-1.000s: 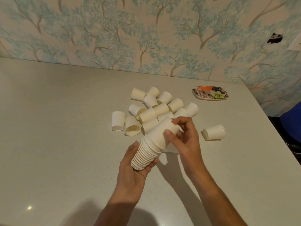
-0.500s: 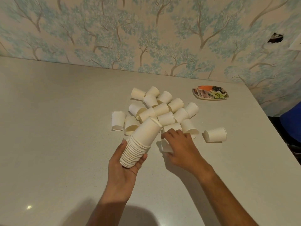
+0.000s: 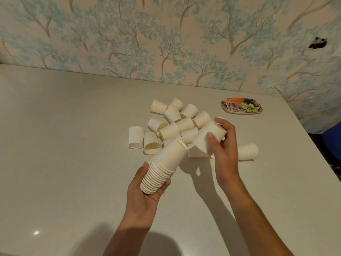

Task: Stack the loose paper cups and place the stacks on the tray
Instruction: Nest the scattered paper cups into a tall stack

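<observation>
Stack of nested cups [image 3: 166,163] gripped by left hand [image 3: 145,198], closed end tilted up toward right hand [image 3: 224,150] pinching one loose cup [image 3: 206,135] mouth-first, likely for slipping over it.

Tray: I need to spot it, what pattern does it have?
The tray has a multicoloured floral print with orange; head view.

Pink wallpaper [image 3: 166,34] w/ teal trees behind pale speckled tabletop [image 3: 64,145]; dark patch [image 3: 317,42] upper rt.
</observation>
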